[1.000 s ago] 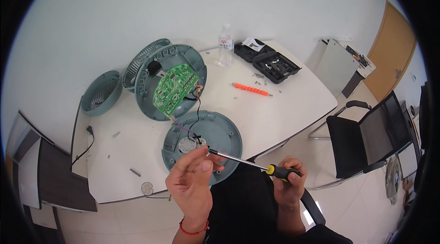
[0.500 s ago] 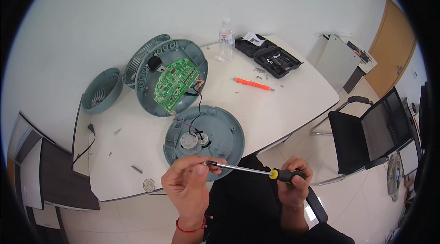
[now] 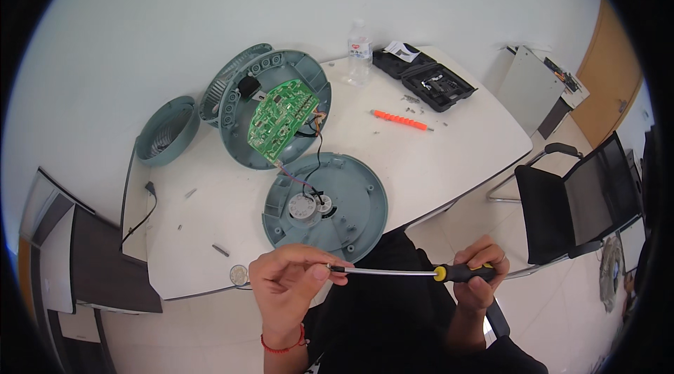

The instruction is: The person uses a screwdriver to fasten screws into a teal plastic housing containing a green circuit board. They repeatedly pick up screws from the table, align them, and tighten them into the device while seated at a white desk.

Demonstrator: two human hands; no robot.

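Observation:
My right hand (image 3: 480,277) is closed around the black and yellow handle of a screwdriver (image 3: 393,273). Its metal shaft points left, lying nearly level above my lap. At the dark tip, the thumb and fingers of my left hand (image 3: 289,286) pinch a tiny metal piece that looks like a screw (image 3: 328,267); the fingers partly hide it. Just beyond my hands, a round grey-green plastic base (image 3: 358,191) lies on the table with a pale motor (image 3: 302,206) on it. Wires join it to a green circuit board (image 3: 283,120) resting on a tilted round grey-green housing (image 3: 235,146).
On the white table (image 3: 435,170) are an orange flexible shaft (image 3: 400,120), loose screws (image 3: 412,100), a black tool case (image 3: 439,86), a water bottle (image 3: 359,54) and a grey-green ring (image 3: 168,132). A black cable (image 3: 144,216) lies at left. A black chair (image 3: 554,212) stands right.
My right hand has moved right and the screwdriver has come closer to level. My left hand still pinches at the tip, slightly lower. The whole view has shifted a little.

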